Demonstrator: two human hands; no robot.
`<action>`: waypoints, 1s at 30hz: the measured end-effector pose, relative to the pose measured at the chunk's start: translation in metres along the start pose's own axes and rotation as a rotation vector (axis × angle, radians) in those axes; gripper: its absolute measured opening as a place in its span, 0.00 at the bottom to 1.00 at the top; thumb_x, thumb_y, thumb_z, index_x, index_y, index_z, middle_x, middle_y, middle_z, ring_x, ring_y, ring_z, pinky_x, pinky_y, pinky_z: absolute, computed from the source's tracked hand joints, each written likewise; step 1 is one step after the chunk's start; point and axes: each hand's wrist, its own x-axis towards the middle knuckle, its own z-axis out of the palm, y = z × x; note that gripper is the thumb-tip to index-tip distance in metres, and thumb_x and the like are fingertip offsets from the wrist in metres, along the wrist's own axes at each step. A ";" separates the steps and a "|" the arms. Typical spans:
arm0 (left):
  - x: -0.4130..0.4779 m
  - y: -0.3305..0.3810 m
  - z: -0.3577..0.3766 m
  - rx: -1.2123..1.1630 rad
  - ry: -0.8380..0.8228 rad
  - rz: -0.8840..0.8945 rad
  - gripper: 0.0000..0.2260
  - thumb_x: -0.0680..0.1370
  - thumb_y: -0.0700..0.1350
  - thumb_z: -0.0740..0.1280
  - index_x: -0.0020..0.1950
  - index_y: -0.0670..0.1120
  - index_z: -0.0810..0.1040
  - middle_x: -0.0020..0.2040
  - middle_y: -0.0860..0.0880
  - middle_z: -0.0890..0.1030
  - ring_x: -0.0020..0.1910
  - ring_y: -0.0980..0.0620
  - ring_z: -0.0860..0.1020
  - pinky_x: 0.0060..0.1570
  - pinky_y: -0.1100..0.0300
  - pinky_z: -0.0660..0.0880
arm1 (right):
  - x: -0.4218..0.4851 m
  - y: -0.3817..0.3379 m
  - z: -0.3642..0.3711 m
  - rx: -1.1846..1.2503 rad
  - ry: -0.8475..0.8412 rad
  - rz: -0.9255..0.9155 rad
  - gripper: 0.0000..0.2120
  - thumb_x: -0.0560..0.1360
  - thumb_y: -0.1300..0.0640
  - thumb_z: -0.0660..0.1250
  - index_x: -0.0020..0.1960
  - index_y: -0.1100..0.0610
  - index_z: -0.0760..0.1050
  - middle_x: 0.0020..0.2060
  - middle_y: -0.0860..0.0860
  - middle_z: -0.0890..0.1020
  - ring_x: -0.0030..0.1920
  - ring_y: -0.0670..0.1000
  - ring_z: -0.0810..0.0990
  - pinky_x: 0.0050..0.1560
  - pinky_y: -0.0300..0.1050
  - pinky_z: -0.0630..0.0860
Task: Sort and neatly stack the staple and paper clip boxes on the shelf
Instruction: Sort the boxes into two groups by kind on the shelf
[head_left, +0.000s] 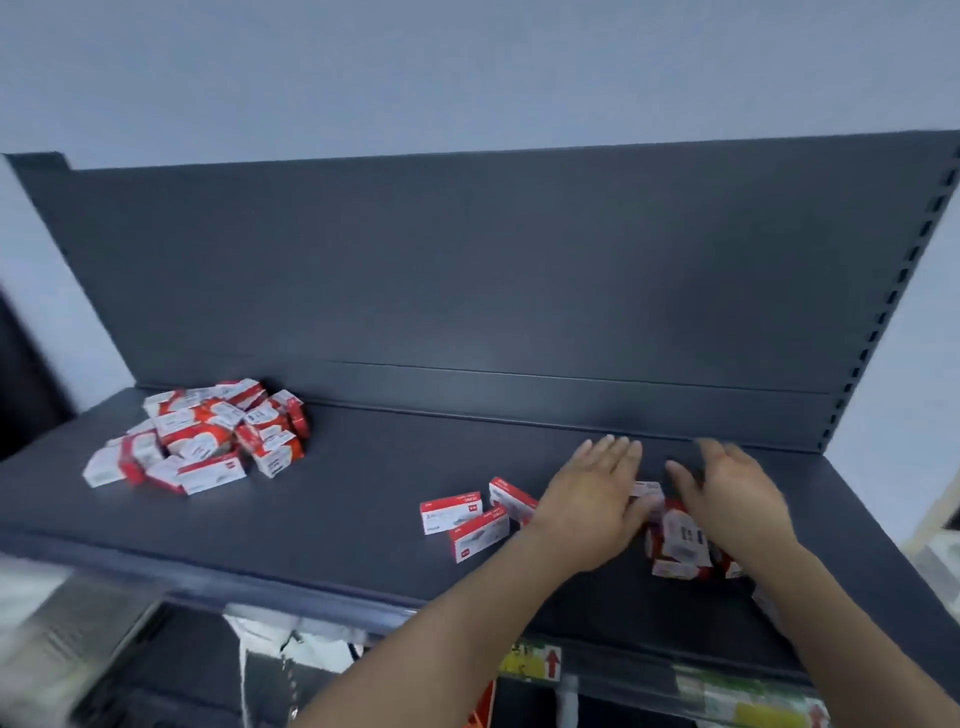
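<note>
A dark grey metal shelf (363, 499) carries a jumbled heap of small red-and-white cardboard boxes (202, 436) at its left end. Three similar red-and-white boxes (470, 517) lie loose near the middle. The left hand (597, 499) and right hand (737, 499), fingers spread, flank a small cluster of red-and-white boxes (678, 543) at the right; contact is blurred.

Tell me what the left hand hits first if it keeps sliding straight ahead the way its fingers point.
Probably the shelf's back panel: the left hand points at it across bare shelf, though depth is unclear.
</note>
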 end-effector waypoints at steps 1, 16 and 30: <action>-0.002 -0.009 -0.008 0.020 0.019 -0.057 0.27 0.81 0.55 0.49 0.76 0.41 0.51 0.77 0.42 0.55 0.77 0.47 0.52 0.74 0.57 0.43 | 0.004 -0.013 0.000 0.018 -0.010 -0.026 0.23 0.77 0.51 0.63 0.65 0.65 0.70 0.59 0.62 0.76 0.60 0.62 0.74 0.53 0.52 0.73; -0.128 -0.209 -0.099 0.087 0.205 -0.538 0.25 0.81 0.53 0.54 0.72 0.38 0.62 0.71 0.40 0.67 0.72 0.44 0.64 0.72 0.56 0.57 | -0.001 -0.263 0.077 0.119 -0.170 -0.452 0.26 0.78 0.49 0.60 0.72 0.58 0.61 0.69 0.53 0.69 0.70 0.54 0.65 0.64 0.48 0.68; -0.264 -0.430 -0.141 0.023 0.263 -0.921 0.15 0.79 0.52 0.60 0.59 0.43 0.71 0.58 0.45 0.77 0.58 0.46 0.75 0.50 0.55 0.72 | -0.024 -0.473 0.189 -0.007 -0.393 -0.618 0.21 0.75 0.54 0.67 0.65 0.57 0.67 0.61 0.52 0.74 0.62 0.53 0.73 0.57 0.46 0.73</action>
